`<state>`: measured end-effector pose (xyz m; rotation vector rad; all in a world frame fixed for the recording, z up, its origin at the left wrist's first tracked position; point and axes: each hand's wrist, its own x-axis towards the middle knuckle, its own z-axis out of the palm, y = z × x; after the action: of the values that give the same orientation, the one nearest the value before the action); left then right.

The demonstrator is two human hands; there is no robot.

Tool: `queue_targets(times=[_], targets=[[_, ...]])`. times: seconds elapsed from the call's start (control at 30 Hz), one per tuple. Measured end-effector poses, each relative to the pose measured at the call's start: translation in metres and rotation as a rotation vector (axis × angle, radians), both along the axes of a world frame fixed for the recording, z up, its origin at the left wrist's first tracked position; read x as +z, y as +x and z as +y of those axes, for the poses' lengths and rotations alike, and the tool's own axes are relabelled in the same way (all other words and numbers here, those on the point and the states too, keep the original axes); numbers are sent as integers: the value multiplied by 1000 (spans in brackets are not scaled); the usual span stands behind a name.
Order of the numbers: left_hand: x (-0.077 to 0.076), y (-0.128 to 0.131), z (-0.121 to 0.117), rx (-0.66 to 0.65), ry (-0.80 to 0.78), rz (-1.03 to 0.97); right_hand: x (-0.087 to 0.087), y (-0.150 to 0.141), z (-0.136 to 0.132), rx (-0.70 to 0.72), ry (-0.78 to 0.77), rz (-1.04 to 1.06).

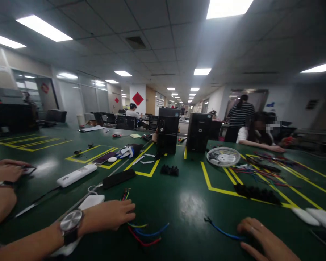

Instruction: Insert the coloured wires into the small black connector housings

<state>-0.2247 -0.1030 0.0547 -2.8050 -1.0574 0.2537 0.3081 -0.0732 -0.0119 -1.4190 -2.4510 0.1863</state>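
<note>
My left hand (118,214), below a wrist watch (71,221), is closed over a bundle of coloured wires (149,232). Red, blue and yellow ends stick out on the near side, and more ends (126,194) show beyond the fingers. On the right, my right hand (258,233) has its fingers curled at one end of a blue wire (225,233). That wire runs left along the green table to a dark tip. The fingertips are partly hidden in shadow. A white power strip (92,201) lies partly under my left forearm.
Another person's hands (7,174) hold a small device at the left edge. A second power strip (77,174) and a black bar (118,179) lie nearby. Two black computer towers (167,134) stand ahead; a white basket (223,156), loose wires and a seated person (244,136) are to the right.
</note>
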Motion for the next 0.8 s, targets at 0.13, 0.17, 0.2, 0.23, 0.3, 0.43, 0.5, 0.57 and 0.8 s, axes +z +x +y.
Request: queue_targets(times=[0.13,0.17,0.2,0.23,0.3,0.43,0.5,0.57,0.8], targets=[[-7,65,2,-164,3,-68,23,-19,-21,29,-39,17],[-9,86,2,-203,1,-92,28,-20,-23,24,-24,16],[-11,107,2,-242,-6,-116,31,-17,-25,15,-9,6],[-13,129,2,-288,-20,-137,34,-13,-27,3,7,-8],[-18,173,3,-366,-49,-208,38,3,-32,-29,30,-44],[-26,264,9,-453,-142,-378,44,52,-50,-119,19,-74],[-31,310,14,-493,-176,-438,47,77,-60,-167,2,-58],[-36,358,20,-562,-201,-476,51,99,-66,-214,-11,-51],[-42,479,22,-625,-91,-536,63,138,-71,-369,-23,-144]])
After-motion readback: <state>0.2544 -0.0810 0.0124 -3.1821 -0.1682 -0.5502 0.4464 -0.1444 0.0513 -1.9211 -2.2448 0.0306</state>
